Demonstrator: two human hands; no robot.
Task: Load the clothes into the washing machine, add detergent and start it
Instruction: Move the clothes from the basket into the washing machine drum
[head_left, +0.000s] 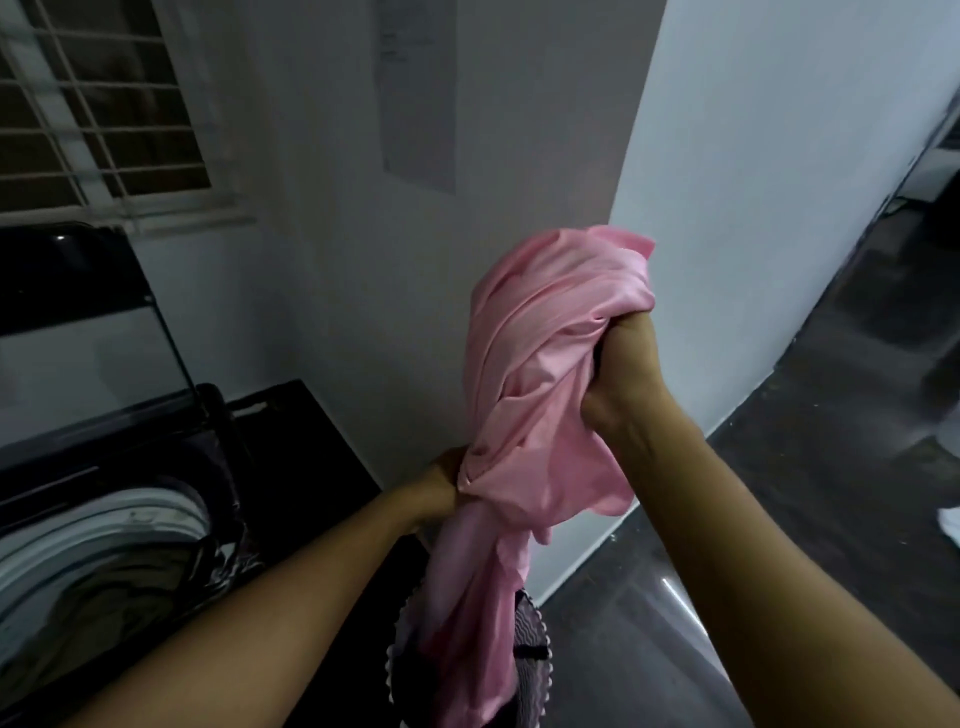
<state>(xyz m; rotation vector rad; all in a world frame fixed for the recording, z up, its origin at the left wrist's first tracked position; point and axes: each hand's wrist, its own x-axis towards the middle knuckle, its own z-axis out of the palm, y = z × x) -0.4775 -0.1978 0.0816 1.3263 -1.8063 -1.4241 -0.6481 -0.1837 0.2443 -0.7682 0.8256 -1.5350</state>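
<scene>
A bunched pink garment (540, 374) hangs in front of me, held up with both hands. My right hand (621, 374) grips its upper part, high and to the right. Lower down, my left hand (441, 480) clutches a fold of the same cloth. Under the pink cloth hangs a dark garment with a pale scalloped edge (530, 660); which hand holds it is hidden. The top-loading washing machine (104, 545) stands at the lower left with its dark lid (78, 332) raised, and its white drum rim shows. The clothes are to the right of the drum opening.
A white wall corner (623, 156) juts out just behind the clothes, with a paper sheet (415, 88) stuck on the wall to the left. A barred window (93, 104) is above the machine. Dark glossy floor (857, 415) runs along the right.
</scene>
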